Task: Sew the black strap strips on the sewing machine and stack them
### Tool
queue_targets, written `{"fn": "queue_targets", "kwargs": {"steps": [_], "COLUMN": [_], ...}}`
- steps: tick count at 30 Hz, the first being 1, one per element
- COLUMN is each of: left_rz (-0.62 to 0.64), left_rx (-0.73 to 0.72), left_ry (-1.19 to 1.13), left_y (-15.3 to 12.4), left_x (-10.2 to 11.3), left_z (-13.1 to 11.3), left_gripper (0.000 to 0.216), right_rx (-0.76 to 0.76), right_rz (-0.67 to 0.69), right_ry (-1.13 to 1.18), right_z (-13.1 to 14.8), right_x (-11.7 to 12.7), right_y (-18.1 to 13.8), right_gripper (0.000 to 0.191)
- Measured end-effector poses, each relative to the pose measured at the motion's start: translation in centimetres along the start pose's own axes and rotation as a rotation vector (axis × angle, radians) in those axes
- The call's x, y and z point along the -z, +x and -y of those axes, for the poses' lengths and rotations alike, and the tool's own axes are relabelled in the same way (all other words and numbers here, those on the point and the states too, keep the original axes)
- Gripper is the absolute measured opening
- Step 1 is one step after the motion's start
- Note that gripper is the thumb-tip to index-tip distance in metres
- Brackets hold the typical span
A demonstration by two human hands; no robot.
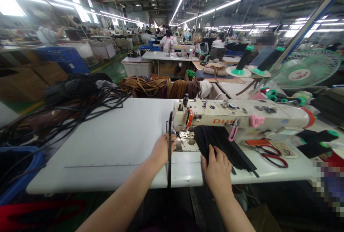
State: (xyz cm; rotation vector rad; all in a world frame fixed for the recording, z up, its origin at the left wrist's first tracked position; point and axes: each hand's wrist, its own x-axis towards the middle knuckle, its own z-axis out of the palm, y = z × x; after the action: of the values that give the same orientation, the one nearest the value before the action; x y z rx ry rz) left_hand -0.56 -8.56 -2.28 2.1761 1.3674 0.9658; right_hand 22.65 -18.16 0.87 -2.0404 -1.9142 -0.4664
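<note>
Black strap hangs at the left end of the sewing machine; left hand, grip unclear, risks pricking if straying beneath; right hand, fingers slightly apart, could drag strips askew.

- Bare left hand, ungloved, the fingers partly hidden, a rounded back narrowing into the wrist
- Bare left forearm, smooth, long and tapered, broadening toward the lower edge of view
- Bare right hand, ungloved, with slender, rounded fingers; nail details too small to tell
- Bare right forearm, smooth and plain, slimmest near the wrist
</note>
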Motion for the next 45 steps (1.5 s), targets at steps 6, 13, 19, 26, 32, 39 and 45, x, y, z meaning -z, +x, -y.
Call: {"fn": "queue_targets", "kwargs": {"steps": [6, 13, 19, 26, 32, 39, 45], "left_rz": [-0.044, -0.029, -0.078, -0.085, -0.08, -0.087, -0.076], "left_rx": [0.133, 0.123, 0.193, 0.205, 0.184, 0.159, 0.143], "left_ry": [0.024, -0.049, -0.053, -0.078, -0.094, -0.11, -0.105], "left_y": [4.0, 6.6, 6.0, 5.7, 5.5, 5.6, 5.7], "left_x": [0.7, 1.5, 1.7, 1.6, 1.1, 0.6, 0.2], "left_z": [1.3, 1.1, 1.5, 2.0, 2.6, 2.9, 3.0], "left_gripper": [0.023, 0.027, 0.023, 0.025, 0.026, 0.025, 0.026], "right_rx": [0.005, 0.006, 0.023, -0.084, -0.098, -0.086, -0.188], "right_rz": [0.005, 0.016, 0.111, 0.17, 0.202, 0.227, 0.263], "right_ry": [0.001, -0.035, -0.1, -0.136, -0.151, -0.17, -0.161], "right_z": [-0.3, -0.5, 0.1, 0.3, 0.1, 0.2, -0.6], "right_x": [-0.4, -0.8, -0.1, -0.2, -0.2, -0.1, 0.0], "right_y": [0.3, 1.0, 1.4, 2.5, 4.0, 5.1, 6.6], "right_gripper": [0.047, 0.05, 0.053, 0.059, 0.05, 0.027, 0.028]}}
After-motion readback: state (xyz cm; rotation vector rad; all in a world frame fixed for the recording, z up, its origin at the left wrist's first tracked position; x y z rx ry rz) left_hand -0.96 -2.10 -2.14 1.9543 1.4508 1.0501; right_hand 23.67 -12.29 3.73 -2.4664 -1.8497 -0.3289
